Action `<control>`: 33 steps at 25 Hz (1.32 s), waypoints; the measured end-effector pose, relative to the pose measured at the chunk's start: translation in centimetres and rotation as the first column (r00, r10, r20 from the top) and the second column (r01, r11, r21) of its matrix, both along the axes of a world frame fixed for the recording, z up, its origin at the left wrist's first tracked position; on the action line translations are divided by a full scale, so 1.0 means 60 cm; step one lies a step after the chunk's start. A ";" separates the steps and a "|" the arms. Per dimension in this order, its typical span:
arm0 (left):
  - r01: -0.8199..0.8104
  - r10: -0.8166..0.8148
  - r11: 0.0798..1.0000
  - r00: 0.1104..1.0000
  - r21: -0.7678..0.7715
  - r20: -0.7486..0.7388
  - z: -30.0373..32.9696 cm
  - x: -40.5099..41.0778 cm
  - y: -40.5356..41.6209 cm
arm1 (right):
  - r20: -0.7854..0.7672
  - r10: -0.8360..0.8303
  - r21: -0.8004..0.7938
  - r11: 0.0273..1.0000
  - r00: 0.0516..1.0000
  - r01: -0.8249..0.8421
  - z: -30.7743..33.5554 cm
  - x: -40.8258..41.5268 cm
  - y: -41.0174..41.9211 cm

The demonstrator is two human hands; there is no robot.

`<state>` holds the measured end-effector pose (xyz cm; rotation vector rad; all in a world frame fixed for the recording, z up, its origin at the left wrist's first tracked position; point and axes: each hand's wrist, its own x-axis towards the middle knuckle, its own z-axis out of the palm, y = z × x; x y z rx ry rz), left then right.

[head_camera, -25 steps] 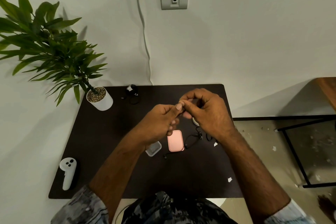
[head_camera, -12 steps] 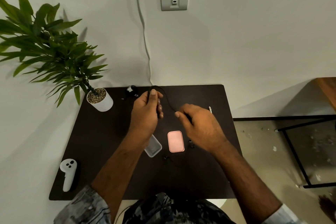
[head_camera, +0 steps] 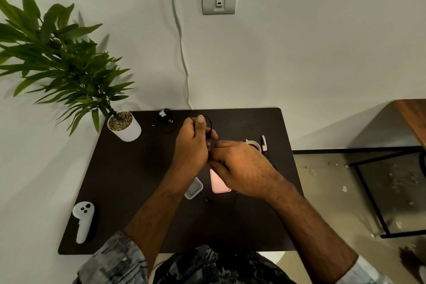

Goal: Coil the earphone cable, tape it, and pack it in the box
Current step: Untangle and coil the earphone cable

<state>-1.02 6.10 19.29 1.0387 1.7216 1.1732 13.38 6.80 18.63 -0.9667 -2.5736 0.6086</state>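
Note:
My left hand (head_camera: 192, 143) is raised over the middle of the dark table (head_camera: 129, 168), shut on a loop of thin black earphone cable (head_camera: 210, 124) that arcs over its fingers. My right hand (head_camera: 239, 166) sits just right of it, fingers pinched on the same cable where the two hands meet. An earbud (head_camera: 208, 200) and loose cable lie on the table below the hands. The clear plastic box (head_camera: 193, 188) and its pink lid (head_camera: 219, 184) lie under my wrists, partly hidden. A roll of clear tape (head_camera: 253, 144) shows behind my right hand.
A potted plant (head_camera: 124, 126) stands at the back left corner. Another black cable bundle (head_camera: 166, 120) lies at the back edge. A white controller (head_camera: 83, 219) rests front left. A pen-like tool (head_camera: 264, 143) lies by the tape. A black metal frame (head_camera: 368, 191) stands right of the table.
My hands were together, then my left hand moved back and up with the cable. Now my right hand has come back to meet the left, winding the cable.

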 end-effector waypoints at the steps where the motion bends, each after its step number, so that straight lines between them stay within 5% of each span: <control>1: 0.001 -0.001 1.000 1.000 0.001 0.019 0.000 0.000 0.000 | -0.014 -0.013 -0.011 1.000 1.000 0.012 0.002 0.000 -0.001; 5: 0.035 -0.035 0.999 0.999 -0.004 0.024 -0.008 -0.006 -0.004 | -0.017 -0.040 -0.025 0.999 0.999 0.039 0.012 0.006 -0.004; 15: 0.480 -0.480 0.877 0.874 -0.029 -0.075 0.008 -0.008 -0.030 | -0.142 -0.264 -0.228 0.947 0.954 0.228 0.046 0.043 0.024; 20: 0.492 -0.481 0.868 0.867 -0.072 0.129 0.008 -0.026 -0.027 | -0.225 -0.270 -0.299 0.934 0.936 0.197 0.053 0.094 0.054; 25: 0.539 -0.499 0.835 0.827 -0.111 0.257 0.009 -0.026 -0.029 | -0.348 -0.522 -0.239 0.852 0.778 0.465 0.041 0.094 0.069; 28: 0.464 -0.435 0.883 0.866 -0.073 0.247 0.007 -0.006 -0.028 | -0.433 -0.657 -0.346 0.754 0.617 0.559 0.023 0.042 0.033; 33: 0.121 -0.123 0.992 0.989 0.028 0.080 0.000 0.008 -0.020 | -0.364 -0.628 -0.377 0.774 0.688 0.508 0.002 -0.011 -0.020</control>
